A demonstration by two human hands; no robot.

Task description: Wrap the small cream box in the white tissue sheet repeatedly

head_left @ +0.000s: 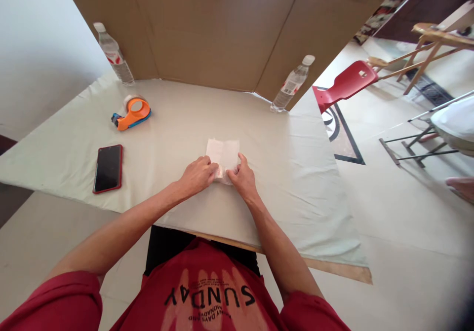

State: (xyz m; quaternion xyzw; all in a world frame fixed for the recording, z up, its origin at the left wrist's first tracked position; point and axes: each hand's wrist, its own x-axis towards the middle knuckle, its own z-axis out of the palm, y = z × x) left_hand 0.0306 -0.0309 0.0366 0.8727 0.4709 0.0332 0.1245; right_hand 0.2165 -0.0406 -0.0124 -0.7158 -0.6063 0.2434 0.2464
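A small white folded paper (223, 152) lies on the table's pale cloth (177, 124), just in front of me. My left hand (198, 174) pinches the paper's near edge from the left, fingers curled. My right hand (242, 178) grips the same near edge from the right, thumb lying on top of the sheet. Both hands meet at the near edge, where the paper looks rolled or folded up under the fingers. The far half of the sheet lies flat with a crease down its middle.
A red-cased phone (108, 168) lies face up at the left. Beyond it sits an orange tape dispenser (134, 112). Two water bottles (114, 55) (292, 84) stand by a cardboard screen (222, 25). A red chair (346, 82) and folding frames stand at the right.
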